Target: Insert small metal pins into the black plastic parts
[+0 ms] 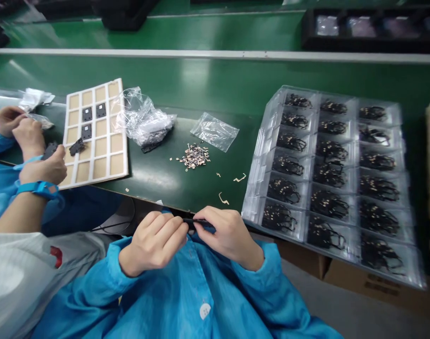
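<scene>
Green benchtop (154, 176); clear compartmented tray (256, 176) at R, small-parts pile (195, 156) ctr. Near side: L hand (154, 242) curled round black strip (190, 223), R hand (229, 235) pinching same.

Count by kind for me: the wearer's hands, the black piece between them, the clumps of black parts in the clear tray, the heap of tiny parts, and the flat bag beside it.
Left hand and right hand: 2
Black piece: 1
Clumps of black parts in the clear tray: 18
Heap of tiny parts: 1
Flat bag: 1
Total: 23
</scene>
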`<state>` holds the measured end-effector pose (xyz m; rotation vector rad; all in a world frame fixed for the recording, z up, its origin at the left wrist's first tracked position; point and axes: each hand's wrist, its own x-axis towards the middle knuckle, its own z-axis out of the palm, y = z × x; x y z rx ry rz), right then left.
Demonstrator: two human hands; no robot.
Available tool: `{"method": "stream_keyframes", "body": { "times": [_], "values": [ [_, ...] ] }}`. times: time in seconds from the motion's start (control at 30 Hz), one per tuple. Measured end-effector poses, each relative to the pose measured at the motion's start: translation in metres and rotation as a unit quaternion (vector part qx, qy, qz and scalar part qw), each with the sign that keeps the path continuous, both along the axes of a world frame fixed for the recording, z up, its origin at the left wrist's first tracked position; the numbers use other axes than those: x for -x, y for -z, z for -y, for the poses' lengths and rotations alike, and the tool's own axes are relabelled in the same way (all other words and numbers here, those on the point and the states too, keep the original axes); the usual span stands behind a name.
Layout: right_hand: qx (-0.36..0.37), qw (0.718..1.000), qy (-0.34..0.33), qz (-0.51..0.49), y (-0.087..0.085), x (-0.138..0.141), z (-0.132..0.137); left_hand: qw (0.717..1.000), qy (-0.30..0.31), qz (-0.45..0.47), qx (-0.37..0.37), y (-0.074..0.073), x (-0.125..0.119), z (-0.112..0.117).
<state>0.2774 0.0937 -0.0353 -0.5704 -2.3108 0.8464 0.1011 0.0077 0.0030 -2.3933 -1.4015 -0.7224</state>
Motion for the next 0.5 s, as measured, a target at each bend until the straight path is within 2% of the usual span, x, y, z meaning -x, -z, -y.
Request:
{"method": "stream_keyframes", "body": {
  "times": [0.13, 0.3, 0.4, 0.5],
  "values": [
    [-0.005, 1.000, -0.003, -0.003, -0.0020, -0.0027, 0.0010, 0.996, -0.028, 0.054, 0.059, 0.0001, -0.0006, -0.0009],
    [-0.021, 1.000, -0.004, 0.004, -0.0040, -0.0069, 0.0023, 0.994, -0.011, 0.062, 0.092, 0.0035, 0.0009, -0.0028],
    [0.010, 1.000, -0.014, -0.007, -0.0029, -0.0084, 0.0023, 0.992, -0.006, 0.066, 0.105, 0.0019, 0.0017, -0.0048],
    [0.076, 0.996, -0.032, -0.030, -0.0019, -0.0086, 0.0012, 0.983, -0.005, 0.110, 0.149, -0.0007, 0.0024, -0.0071]
  ]
}}
